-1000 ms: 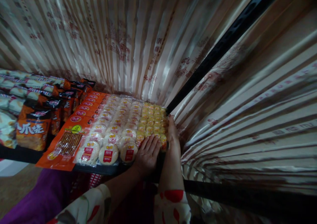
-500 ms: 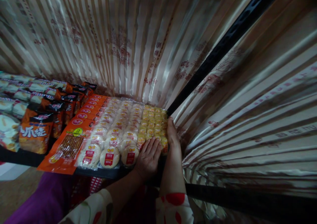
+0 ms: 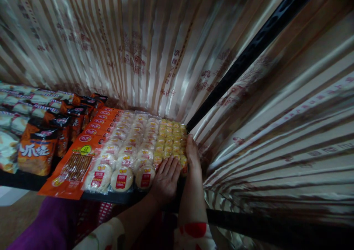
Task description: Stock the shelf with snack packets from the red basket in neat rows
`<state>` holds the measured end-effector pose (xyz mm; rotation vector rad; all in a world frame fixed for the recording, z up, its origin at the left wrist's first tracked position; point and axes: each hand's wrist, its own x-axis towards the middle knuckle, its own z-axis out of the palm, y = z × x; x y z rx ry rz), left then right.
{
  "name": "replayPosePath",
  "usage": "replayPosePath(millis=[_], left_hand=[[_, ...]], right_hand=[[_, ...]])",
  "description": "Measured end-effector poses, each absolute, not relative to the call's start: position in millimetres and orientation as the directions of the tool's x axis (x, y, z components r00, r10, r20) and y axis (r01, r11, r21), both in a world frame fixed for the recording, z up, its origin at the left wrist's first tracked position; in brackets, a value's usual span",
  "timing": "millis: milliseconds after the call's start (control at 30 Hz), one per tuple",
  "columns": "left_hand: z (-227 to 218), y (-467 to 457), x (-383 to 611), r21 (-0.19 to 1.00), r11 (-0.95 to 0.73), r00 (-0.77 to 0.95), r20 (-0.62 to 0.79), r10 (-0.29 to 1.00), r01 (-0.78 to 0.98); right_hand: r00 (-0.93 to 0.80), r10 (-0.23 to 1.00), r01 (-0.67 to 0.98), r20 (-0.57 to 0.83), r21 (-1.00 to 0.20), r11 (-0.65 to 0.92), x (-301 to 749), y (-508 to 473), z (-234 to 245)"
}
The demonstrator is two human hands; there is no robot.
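Small yellow-wrapped snack packets [image 3: 169, 135] stand in tight rows at the right end of a dark shelf. My left hand [image 3: 166, 174] lies against their front, fingers stretched out flat over the nearest packets. Along their right side rests my right hand [image 3: 193, 150], held straight and edge-on, its fingers partly hidden. The block of packets sits between both hands. Just left of it are rows of round white rice crackers [image 3: 121, 178] in clear wrappers with red labels. Beyond those lie overlapping orange snack bags [image 3: 83, 146], the front one with a clear window showing brown sticks.
Orange-and-black bags [image 3: 38, 150] and white packs [image 3: 19, 108] fill the shelf's left part. The black shelf edge [image 3: 102, 197] runs in front. A black slanted post [image 3: 238, 62] rises at the right corner. A striped curtain [image 3: 132, 43] hangs behind and to the right.
The view has shifted slightly, so the shelf and goods sit a little lower in the picture. Both hands stay pressed at the same places on the yellow packets.
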<state>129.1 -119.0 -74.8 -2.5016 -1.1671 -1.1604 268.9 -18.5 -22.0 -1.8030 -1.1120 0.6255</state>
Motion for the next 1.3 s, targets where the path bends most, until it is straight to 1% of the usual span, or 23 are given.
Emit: replayPosePath(millis=[100,300,400,500,567,667,767,833,900,967,1000,1067,1133,1200,1233,1300], left_hand=[[-76.5,-118.8,129.2,0.171,-0.687,0.408,0.695,0.592,0.706],[-76.5,-119.2,128.4,0.179,-0.682,0.408,0.684,0.604,0.709],[-75.4,-119.1,128.1,0.175,-0.686,0.41,0.689,0.598,0.706],[-75.0,-118.8,127.9,0.174,-0.684,0.409,0.689,0.599,0.708],[-75.4,-118.5,127.9,0.179,-0.685,0.408,0.687,0.601,0.706],[-76.1,-118.2,128.0,0.185,-0.692,0.409,0.69,0.597,0.698],[-76.5,-118.6,128.1,0.187,-0.692,0.412,0.686,0.6,0.697],[-76.5,-119.0,128.1,0.188,-0.692,0.418,0.677,0.605,0.697],[-76.4,-119.2,128.1,0.192,-0.692,0.417,0.677,0.607,0.696],[-76.4,-119.3,127.7,0.2,-0.696,0.417,0.676,0.608,0.69],[-76.4,-119.2,127.5,0.205,-0.699,0.42,0.672,0.61,0.686],[-76.7,-118.9,126.9,0.209,-0.705,0.434,0.66,0.613,0.678],[-77.2,-118.8,126.6,0.206,-0.707,0.443,0.653,0.614,0.676],[-77.6,-118.9,126.4,0.199,-0.706,0.44,0.66,0.61,0.68],[-77.6,-119.1,126.4,0.195,-0.705,0.438,0.663,0.607,0.682],[-77.1,-119.8,126.4,0.192,-0.7,0.434,0.664,0.608,0.688]], right_hand=[[0.512,0.856,0.476,0.074,-0.854,-0.211,265.8,-20.3,-19.5],[0.507,0.848,0.541,0.154,-0.823,-0.173,263.5,-22.5,-15.8],[0.536,0.821,0.584,0.199,-0.789,-0.189,263.9,-23.8,-17.2],[0.562,0.794,0.584,0.231,-0.791,-0.183,263.2,-25.8,-20.5],[0.581,0.782,0.543,0.228,-0.824,-0.163,262.5,-27.1,-22.5],[0.615,0.767,0.442,0.186,-0.886,-0.139,262.5,-27.4,-25.0],[0.623,0.764,0.377,0.168,-0.921,-0.104,263.1,-24.6,-28.4],[0.634,0.754,0.313,0.174,-0.949,-0.044,263.1,-21.9,-31.1],[0.653,0.737,0.201,0.174,-0.978,0.054,262.9,-20.1,-32.5],[0.682,0.709,0.107,0.178,-0.984,0.145,263.0,-20.8,-31.2],[0.703,0.686,0.088,0.187,-0.98,0.176,263.1,-22.7,-29.3],[0.745,0.629,0.119,0.221,-0.972,0.201,262.6,-30.5,-24.1],[0.764,0.588,0.21,0.268,-0.963,0.166,259.6,-44.9,-19.2],[0.748,0.586,0.336,0.311,-0.939,0.069,253.1,-65.9,-17.6],[0.737,0.582,0.419,0.343,-0.908,0.004,248.8,-78.2,-18.8],[0.709,0.569,0.545,0.416,-0.836,-0.068,239.8,-103.6,-24.8]])
